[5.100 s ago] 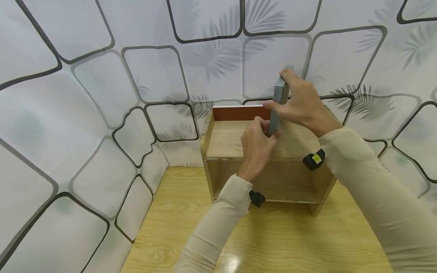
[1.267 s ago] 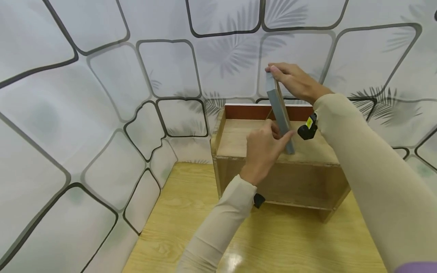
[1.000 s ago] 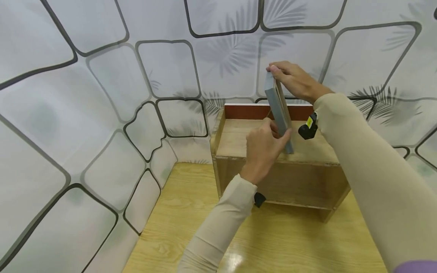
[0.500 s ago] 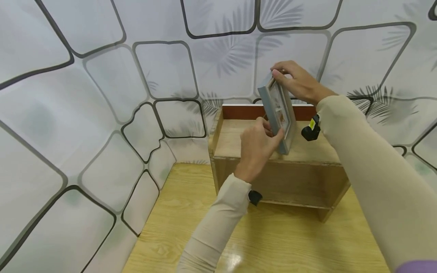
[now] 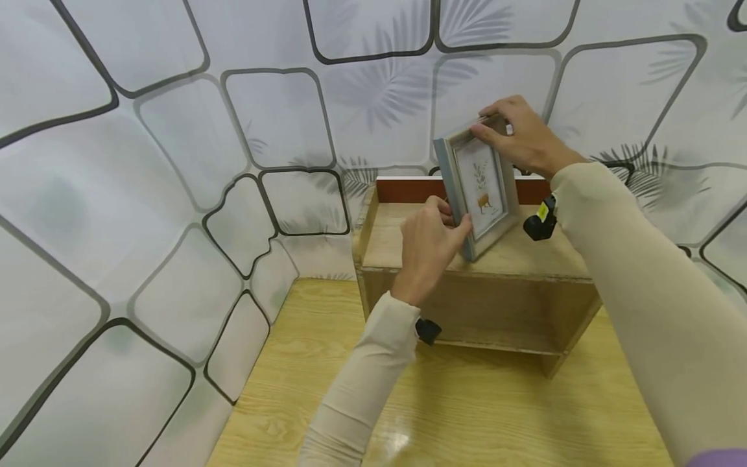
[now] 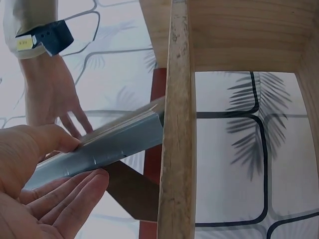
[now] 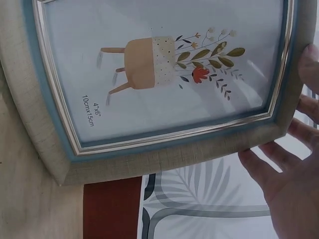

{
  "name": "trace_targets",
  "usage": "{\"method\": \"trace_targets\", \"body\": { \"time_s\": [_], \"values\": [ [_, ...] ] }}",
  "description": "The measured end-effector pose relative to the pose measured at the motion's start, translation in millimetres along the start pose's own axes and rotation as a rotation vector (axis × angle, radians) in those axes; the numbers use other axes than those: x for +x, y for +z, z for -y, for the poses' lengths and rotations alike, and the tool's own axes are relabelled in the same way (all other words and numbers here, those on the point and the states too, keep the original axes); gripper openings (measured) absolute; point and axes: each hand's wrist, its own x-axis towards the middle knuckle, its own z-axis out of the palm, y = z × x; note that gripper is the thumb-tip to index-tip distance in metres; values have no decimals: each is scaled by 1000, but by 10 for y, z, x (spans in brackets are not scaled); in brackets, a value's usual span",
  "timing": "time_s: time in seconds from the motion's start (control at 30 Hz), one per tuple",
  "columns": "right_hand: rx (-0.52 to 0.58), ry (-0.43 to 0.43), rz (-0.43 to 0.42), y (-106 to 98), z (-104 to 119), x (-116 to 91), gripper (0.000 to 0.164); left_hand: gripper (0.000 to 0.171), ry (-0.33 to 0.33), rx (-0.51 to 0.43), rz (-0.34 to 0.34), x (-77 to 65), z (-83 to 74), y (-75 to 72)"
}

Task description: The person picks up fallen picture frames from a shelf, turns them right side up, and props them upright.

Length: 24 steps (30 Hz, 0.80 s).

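Note:
A picture frame (image 5: 480,181) with a plant print stands tilted on the top board of a small wooden shelf (image 5: 537,259). My left hand (image 5: 428,243) pinches its left side edge low down, thumb in front and fingers behind. With the thumb in front, my right hand (image 5: 525,136) grips the upper right corner. In the left wrist view the blue-grey side of the frame (image 6: 99,149) lies between thumb and fingers, and a dark stand leg (image 6: 132,194) sticks out behind. The right wrist view shows the print (image 7: 164,64) and my right fingers (image 7: 264,164) at the border.
The shelf has a reddish-brown back strip (image 5: 403,191) and an open lower compartment (image 5: 490,314). It stands on a yellow wood-grain table (image 5: 327,363). Patterned wall covering (image 5: 175,194) rises behind and to the left. A purple object (image 5: 720,458) shows at the lower right.
Earlier held up edge-on above the shelf, the picture frame has come down onto the top board. Over the last second it has turned so its printed face shows, both hands still holding it.

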Motion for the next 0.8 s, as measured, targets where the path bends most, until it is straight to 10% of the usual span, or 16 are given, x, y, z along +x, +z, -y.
{"method": "trace_targets", "body": {
  "time_s": [0.8],
  "values": [
    [-241, 241, -301, -58, 17, -168, 66, 21, -33, -12, 36, 193, 125, 47]
  ]
}}
